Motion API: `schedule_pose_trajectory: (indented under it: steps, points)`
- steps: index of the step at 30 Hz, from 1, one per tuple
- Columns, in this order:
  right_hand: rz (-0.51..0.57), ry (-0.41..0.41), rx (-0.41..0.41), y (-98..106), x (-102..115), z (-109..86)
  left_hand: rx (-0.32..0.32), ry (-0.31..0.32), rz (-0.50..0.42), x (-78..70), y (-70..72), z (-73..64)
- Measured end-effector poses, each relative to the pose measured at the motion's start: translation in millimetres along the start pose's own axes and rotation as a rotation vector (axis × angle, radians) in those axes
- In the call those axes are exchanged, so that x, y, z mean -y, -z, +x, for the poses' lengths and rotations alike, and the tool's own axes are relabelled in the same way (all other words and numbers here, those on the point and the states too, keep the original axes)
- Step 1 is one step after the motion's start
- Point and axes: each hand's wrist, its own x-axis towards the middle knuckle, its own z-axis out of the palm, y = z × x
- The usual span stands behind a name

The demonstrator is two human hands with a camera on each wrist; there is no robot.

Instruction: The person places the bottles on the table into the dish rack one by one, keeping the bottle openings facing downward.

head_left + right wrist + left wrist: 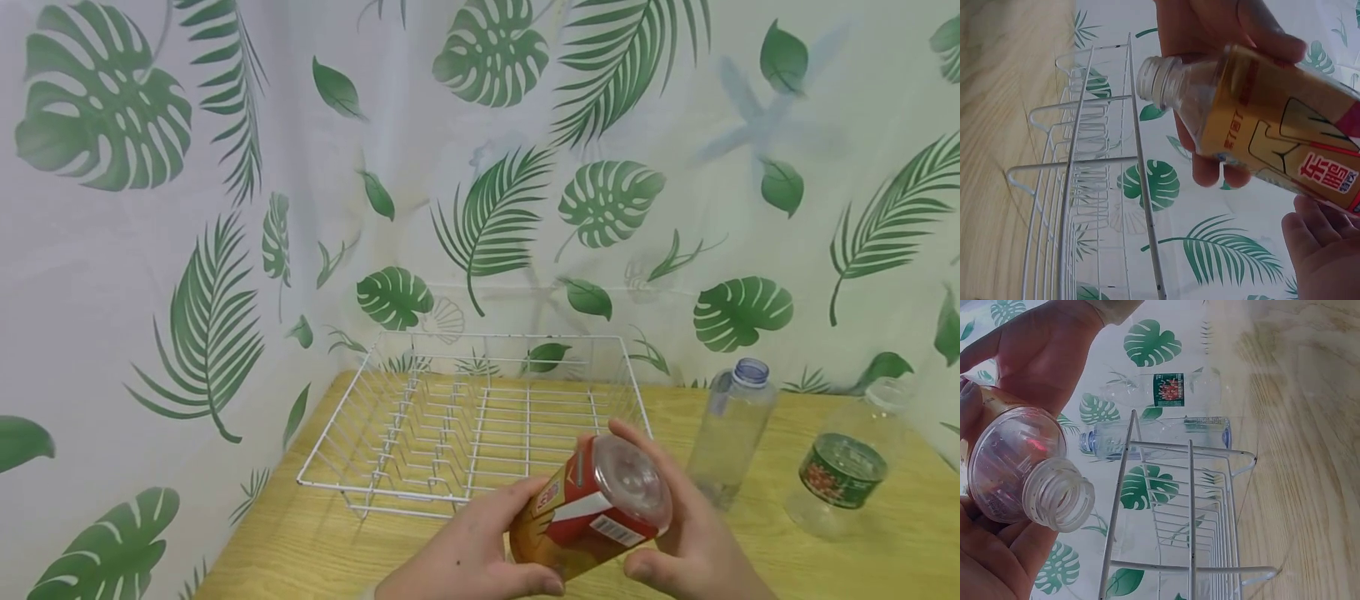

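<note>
Both hands hold a plastic drink bottle (588, 508) with a red and gold label. It is tilted, its clear base facing up toward the head camera and its capless neck (1159, 81) pointing down. My left hand (476, 542) grips its lower left side, thumb in front and fingers behind. Around the base end from the right curves my right hand (693, 529), fingers behind and thumb close to the front. The bottle is in front of the near right corner of a white wire dish rack (468, 497), overlapping it in the head view.
To the right of the rack stands a clear bottle with a bluish neck (731, 433). Farther right is another clear bottle (843, 471) with a green label. The wooden table (300, 554) meets leaf-printed curtains (420, 242) at the left and back.
</note>
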Motion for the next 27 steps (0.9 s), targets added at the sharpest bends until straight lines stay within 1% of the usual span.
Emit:
schedule_pose_trajectory:
  steps: [3, 5, 7, 11, 14, 19, 24, 27]
  points:
    - [0.043, -0.049, -0.033, -2, 2, -0.4, -0.010, -0.012, 0.020, 0.7, -1.3, 0.5]
    - [0.049, -0.062, -0.049, -3, 3, -0.3, -0.016, -0.005, 0.027, 0.3, -2.0, 0.7]
    - [0.031, -0.053, -0.056, -5, 2, 0.0, -0.014, 0.007, 0.010, -0.4, -2.6, 1.1]
    - [0.008, -0.020, -0.056, -7, 0, 0.4, 0.005, 0.034, -0.059, -1.9, -3.6, 1.6]
    - [-0.010, -0.026, -0.065, -9, -2, -0.9, 0.018, 0.040, -0.080, -1.8, -5.1, 1.4]
    - [-0.076, -0.043, -0.090, -9, -4, -3.7, 0.032, 0.053, -0.058, -0.9, -7.3, 1.7]
    - [-0.086, -0.103, -0.109, -12, -2, -3.3, 0.040, 0.086, -0.007, -2.5, -8.7, 2.4]
    - [-0.112, -0.101, -0.109, -13, -1, -2.6, 0.042, 0.079, 0.026, -3.0, -9.0, 2.4]
